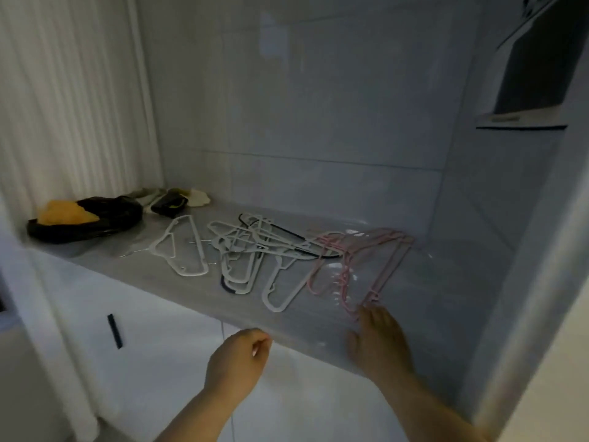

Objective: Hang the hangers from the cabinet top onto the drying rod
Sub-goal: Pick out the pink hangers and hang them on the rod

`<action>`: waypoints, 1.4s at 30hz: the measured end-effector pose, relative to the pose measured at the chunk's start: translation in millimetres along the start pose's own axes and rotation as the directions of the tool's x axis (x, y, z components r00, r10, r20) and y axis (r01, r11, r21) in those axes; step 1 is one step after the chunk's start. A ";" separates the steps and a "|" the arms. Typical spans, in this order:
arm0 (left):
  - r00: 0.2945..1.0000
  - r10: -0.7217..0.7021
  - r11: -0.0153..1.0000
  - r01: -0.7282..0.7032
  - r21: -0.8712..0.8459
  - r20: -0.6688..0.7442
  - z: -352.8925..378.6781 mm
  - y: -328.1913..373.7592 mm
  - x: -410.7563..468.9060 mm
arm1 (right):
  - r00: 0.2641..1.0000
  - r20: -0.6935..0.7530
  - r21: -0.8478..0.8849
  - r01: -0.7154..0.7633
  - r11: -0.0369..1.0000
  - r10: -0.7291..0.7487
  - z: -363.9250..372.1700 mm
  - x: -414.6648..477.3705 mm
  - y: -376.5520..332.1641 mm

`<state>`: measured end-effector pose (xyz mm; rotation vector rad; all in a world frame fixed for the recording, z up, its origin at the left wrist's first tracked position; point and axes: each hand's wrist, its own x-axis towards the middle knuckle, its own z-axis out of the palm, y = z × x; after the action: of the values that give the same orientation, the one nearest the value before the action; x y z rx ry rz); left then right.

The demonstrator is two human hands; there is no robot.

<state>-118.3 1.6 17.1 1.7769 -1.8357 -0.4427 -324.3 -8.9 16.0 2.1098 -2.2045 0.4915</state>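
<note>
Pink hangers [345, 275]: ctr-right, flat on cabinet top [127, 269].
White hangers [242, 250]: ctr, tangled pile.
R hand [379, 339]: lower right, fingertips touched pink hangers.
L hand [239, 355]: lower ctr, fingers curled, empty.

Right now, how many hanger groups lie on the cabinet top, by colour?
Lone white hanger: 1
White-and-dark tangle: 1
Pink stack: 1
Total: 3 groups. In the tangle and the stack the hangers overlap too much to count one by one.

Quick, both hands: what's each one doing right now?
Left hand: fingers curled, holding nothing.
Right hand: open, fingertips touching the pink hangers.
</note>
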 end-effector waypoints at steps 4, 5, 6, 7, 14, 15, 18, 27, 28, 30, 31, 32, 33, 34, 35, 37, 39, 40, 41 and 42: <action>0.991 0.115 0.993 -0.114 0.019 -0.065 12.8 17.3 60.8 | 0.996 0.048 0.067 -0.076 0.995 0.073 26.6 40.9 -8.2; 0.975 0.193 0.981 -0.190 0.042 -0.108 14.7 21.6 76.3 | 0.995 0.036 0.056 -0.096 0.994 0.094 32.9 47.6 -8.6; 0.957 0.255 0.966 -0.245 0.084 -0.136 17.0 25.1 90.5 | 0.991 0.018 0.061 -0.130 0.990 0.129 37.4 52.2 -8.9; 0.947 0.297 0.948 -0.278 0.157 -0.120 18.5 32.0 101.5 | 0.988 -0.014 0.053 -0.153 0.987 0.154 40.3 55.3 -9.3; 0.975 0.090 0.923 -0.158 0.350 0.202 53.2 55.4 167.0 | 0.981 -0.016 -0.006 -0.192 0.981 0.192 57.2 65.2 -6.5; 0.968 0.068 0.929 -0.150 0.338 0.241 56.7 56.6 171.9 | 0.980 0.004 -0.003 -0.197 0.980 0.197 57.1 65.7 -6.6; 0.960 0.038 0.952 -0.119 0.282 0.278 65.1 58.9 183.2 | 0.979 0.038 -0.014 -0.199 0.980 0.199 56.6 63.1 -7.5; 0.987 -0.033 0.984 0.004 0.180 0.159 61.8 65.8 187.9 | 0.983 0.008 -0.042 -0.182 0.982 0.182 56.7 61.7 -8.8; 0.991 -0.041 0.999 0.037 0.030 0.128 60.4 65.8 190.4 | 0.983 0.012 -0.044 -0.181 0.983 0.181 57.2 61.9 -8.6; 0.993 -0.077 0.939 0.103 -0.328 0.093 53.1 67.5 191.6 | 0.984 0.034 -0.046 -0.171 0.984 0.172 57.0 62.1 -8.8; 0.992 -0.089 0.866 0.123 -0.484 0.092 47.5 70.9 190.0 | 0.985 0.035 -0.051 -0.165 0.985 0.166 56.8 62.2 -8.5; 0.991 -0.090 0.786 0.129 -0.605 0.095 42.5 73.4 188.1 | 0.987 0.028 -0.056 -0.158 0.986 0.159 58.0 62.3 -7.4; 0.993 -0.071 0.746 0.113 -0.657 0.090 37.4 75.8 185.1 | 0.988 0.019 -0.059 -0.152 0.987 0.153 58.5 62.8 -6.6; 0.996 -0.046 0.729 0.083 -0.679 0.072 32.1 77.9 182.1 | 0.989 0.011 -0.063 -0.145 0.987 0.146 58.7 63.3 -6.1; 0.999 -0.025 0.719 0.049 -0.694 0.045 26.7 79.7 178.9 | 0.990 0.003 -0.063 -0.140 0.988 0.141 58.4 63.2 -6.0; 1.000 0.012 0.685 -0.026 -0.728 -0.024 12.0 82.2 170.9 | 0.993 -0.036 -0.059 -0.113 0.992 0.111 57.5 61.9 -7.2; 0.993 0.049 0.656 -0.111 -0.747 -0.105 -5.1 81.0 162.1 | 0.990 -0.120 -0.040 -0.076 0.996 0.071 55.8 60.3 -8.8; 0.987 0.064 0.652 -0.152 -0.743 -0.146 -14.4 79.0 155.7 | 0.985 -0.163 -0.029 -0.054 0.998 0.049 54.4 58.6 -9.3; 0.980 0.076 0.650 -0.189 -0.736 -0.185 -22.9 75.5 149.3 | 0.979 -0.204 -0.013 -0.029 0.999 0.026 51.2 57.2 -10.3; 0.971 0.081 0.651 -0.221 -0.726 -0.224 -33.0 69.9 140.1 | 0.967 -0.253 0.016 0.004 1.000 0.000 47.2 56.1 -13.0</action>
<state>-153.2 -127.2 105.5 1.0325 -1.3539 -0.8114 -306.7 -75.6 -12.0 1.9318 -2.0617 0.7358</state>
